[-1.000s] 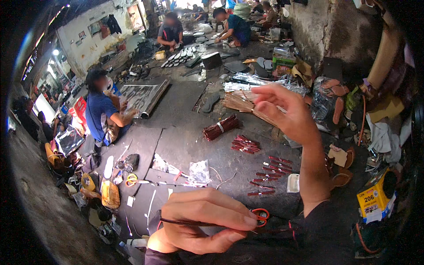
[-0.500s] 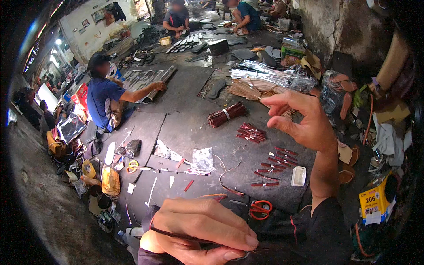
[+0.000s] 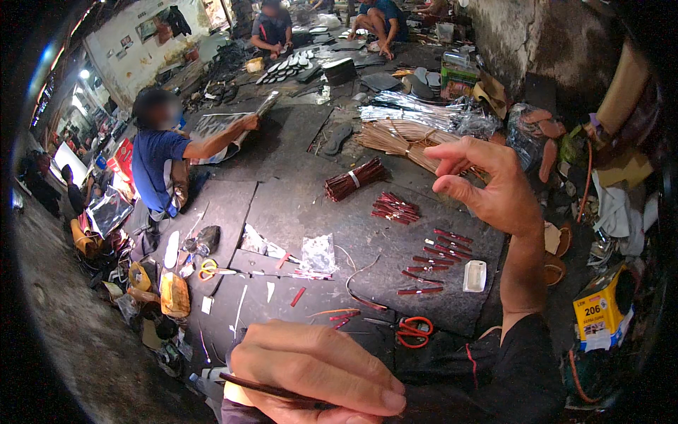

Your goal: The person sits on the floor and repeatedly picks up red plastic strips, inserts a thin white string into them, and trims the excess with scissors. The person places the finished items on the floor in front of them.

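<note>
My left hand (image 3: pixel 318 367) is low in the middle of the view, its fingers closed round a thin dark brown strip (image 3: pixel 265 388). The strip's end sticks out on the left, and the rest is hidden under the fingers. My right hand (image 3: pixel 487 182) is raised on the right, apart from the left, with fingers curled toward the thumb. Whatever they may pinch is too fine to make out. Below it, several short dark red strips (image 3: pixel 428 268) lie in a row on the dark board (image 3: pixel 296 212). Orange-handled scissors (image 3: pixel 413 332) rest between my arms.
A tied dark red bundle (image 3: pixel 357 179), a loose red pile (image 3: pixel 395 208) and a small white box (image 3: pixel 475 276) lie ahead. Yellow-handled scissors (image 3: pixel 207 269) and a clear plastic bag (image 3: pixel 318 254) are left. A co-worker (image 3: pixel 159 152) sits far left, beside clutter.
My left hand has turned and dropped slightly, so the strip's end shows more. My right hand stays raised. The co-worker on the left has lifted the sheet's edge.
</note>
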A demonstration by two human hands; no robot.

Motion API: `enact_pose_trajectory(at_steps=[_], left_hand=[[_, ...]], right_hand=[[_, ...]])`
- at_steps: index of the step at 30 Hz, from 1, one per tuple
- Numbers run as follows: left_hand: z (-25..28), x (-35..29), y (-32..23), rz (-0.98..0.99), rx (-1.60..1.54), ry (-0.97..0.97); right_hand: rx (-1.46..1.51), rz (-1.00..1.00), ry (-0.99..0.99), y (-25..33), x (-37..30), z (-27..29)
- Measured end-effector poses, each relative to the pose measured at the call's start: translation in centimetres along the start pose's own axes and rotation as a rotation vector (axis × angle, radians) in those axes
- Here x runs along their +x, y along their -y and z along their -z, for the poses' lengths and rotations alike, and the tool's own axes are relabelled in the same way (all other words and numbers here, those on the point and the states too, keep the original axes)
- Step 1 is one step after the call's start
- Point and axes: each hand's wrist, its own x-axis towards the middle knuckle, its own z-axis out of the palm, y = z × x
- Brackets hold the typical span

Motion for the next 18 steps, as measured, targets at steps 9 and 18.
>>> enact_pose_trajectory(at_steps=[9,18], left_hand=[[-0.9,-0.2,0.4,0.124,0.008,-0.250],[0.1,0.2,1.1,0.255,-0.028,-0.201]], right_hand=[[-0.009,-0.031,0.023,-0.9,0.1,0.0],[0.085,-0.071,-0.045,-1.8,0.0,-0.4]])
